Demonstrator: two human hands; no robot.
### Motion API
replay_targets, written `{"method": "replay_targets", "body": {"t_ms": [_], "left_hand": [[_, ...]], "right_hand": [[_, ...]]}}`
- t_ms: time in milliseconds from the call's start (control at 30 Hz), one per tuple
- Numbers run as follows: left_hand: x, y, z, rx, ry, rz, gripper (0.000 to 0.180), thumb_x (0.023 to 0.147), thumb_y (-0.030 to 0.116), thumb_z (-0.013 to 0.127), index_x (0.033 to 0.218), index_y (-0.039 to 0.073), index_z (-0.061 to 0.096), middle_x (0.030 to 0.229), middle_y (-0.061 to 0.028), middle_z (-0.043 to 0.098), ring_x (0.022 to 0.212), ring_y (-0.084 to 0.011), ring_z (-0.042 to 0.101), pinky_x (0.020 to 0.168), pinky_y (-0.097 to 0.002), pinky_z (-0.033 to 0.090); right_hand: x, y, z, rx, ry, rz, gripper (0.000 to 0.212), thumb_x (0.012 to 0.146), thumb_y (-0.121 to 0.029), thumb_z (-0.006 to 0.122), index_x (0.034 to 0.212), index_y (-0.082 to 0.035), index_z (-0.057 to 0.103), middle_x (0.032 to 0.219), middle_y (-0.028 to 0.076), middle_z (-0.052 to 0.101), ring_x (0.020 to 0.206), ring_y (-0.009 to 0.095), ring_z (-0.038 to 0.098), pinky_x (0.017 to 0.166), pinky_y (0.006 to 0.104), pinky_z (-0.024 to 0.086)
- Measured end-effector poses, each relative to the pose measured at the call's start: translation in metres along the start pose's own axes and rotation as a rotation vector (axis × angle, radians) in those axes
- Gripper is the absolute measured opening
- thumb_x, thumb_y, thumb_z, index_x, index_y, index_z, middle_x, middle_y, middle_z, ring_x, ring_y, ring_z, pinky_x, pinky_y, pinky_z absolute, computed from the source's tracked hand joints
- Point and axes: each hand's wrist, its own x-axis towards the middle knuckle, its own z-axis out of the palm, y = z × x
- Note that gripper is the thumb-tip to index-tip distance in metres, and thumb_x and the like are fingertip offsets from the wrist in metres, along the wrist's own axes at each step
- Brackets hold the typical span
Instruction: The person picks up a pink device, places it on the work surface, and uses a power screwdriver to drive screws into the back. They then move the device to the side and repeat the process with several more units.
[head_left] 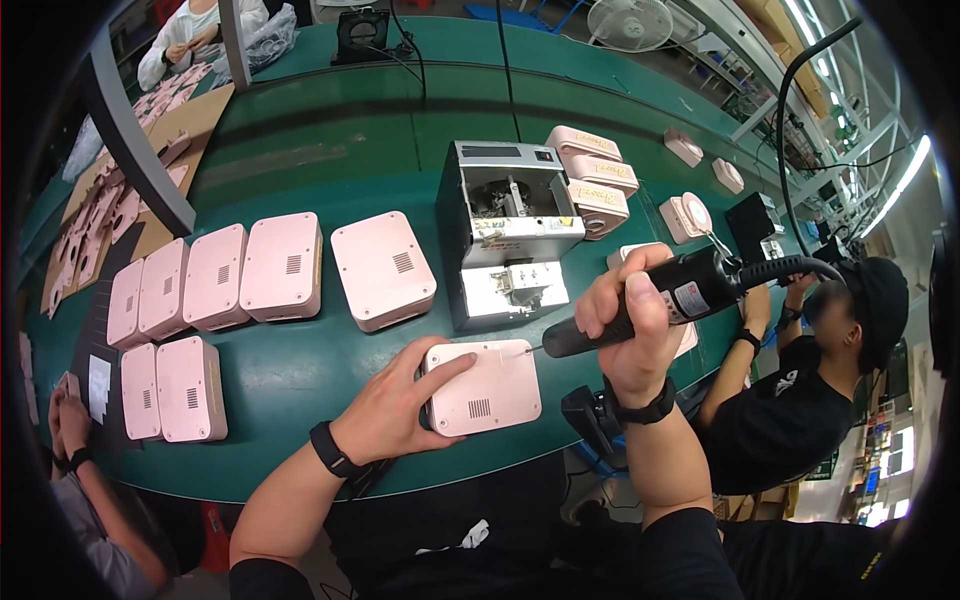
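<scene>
A pale pink plastic case [505,385] with rounded corners lies on the green table in front of me, its slotted vent and corner screw holes facing up. My left hand [395,405] grips its left end, one finger stretched over the top face and the thumb along the near side. My right hand [635,325] is wrapped round a black corded electric screwdriver [690,285], held nearly level. Its thin bit points left and meets the case around the far right corner hole. Whether a screw sits under the bit is too small to tell.
Just beyond the case stands a metal screw feeder [525,230]. Another pink case [383,270] lies left of it, with several more in rows [282,265] farther left. Stacked pink cases [600,190] stand behind the feeder. A co-worker [800,400] sits close on my right; the screwdriver cord [800,267] runs that way.
</scene>
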Motion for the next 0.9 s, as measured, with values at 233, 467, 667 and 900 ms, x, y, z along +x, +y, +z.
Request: {"method": "replay_targets", "body": {"t_ms": [233,467,667,900], "left_hand": [[-0.002,0.001,0.001,0.002,0.016,0.005,0.086,0.062,0.026,0.089,0.139,0.016,0.053,0.134,-0.0173,0.045,0.116,-0.0378,0.055,0.097,-0.0434,0.050],[0.004,0.001,0.007,-0.002,-0.036,-0.001,0.089,0.063,0.024,0.088,0.143,0.019,0.048,0.135,-0.0164,0.043,0.118,-0.0377,0.053,0.098,-0.0438,0.049],[0.025,0.005,0.014,0.003,-0.035,0.019,0.089,0.063,0.024,0.088,0.143,0.019,0.048,0.134,-0.0166,0.044,0.119,-0.0378,0.053,0.098,-0.0437,0.049],[0.022,0.000,0.018,0.024,0.000,-0.003,0.087,0.063,0.029,0.088,0.142,0.021,0.051,0.135,-0.0162,0.045,0.118,-0.0384,0.055,0.097,-0.0446,0.050]], "right_hand": [[-0.002,0.003,-0.004,-0.006,-0.043,-0.009,0.020,0.093,-0.024,0.054,0.100,-0.007,0.045,0.064,0.005,0.048,0.052,0.015,0.046,0.051,0.0323,0.042],[0.015,-0.018,0.007,0.022,-0.031,-0.068,0.020,0.095,-0.025,0.053,0.101,-0.007,0.047,0.064,0.005,0.048,0.052,0.015,0.046,0.052,0.0327,0.043],[0.044,-0.014,0.015,-0.006,0.019,-0.147,0.019,0.096,-0.026,0.053,0.101,-0.008,0.048,0.064,0.005,0.049,0.051,0.015,0.048,0.052,0.0329,0.043],[0.032,-0.021,0.018,0.002,-0.050,-0.037,0.019,0.096,-0.026,0.053,0.099,-0.008,0.049,0.064,0.005,0.050,0.051,0.016,0.049,0.052,0.0329,0.043]]}}
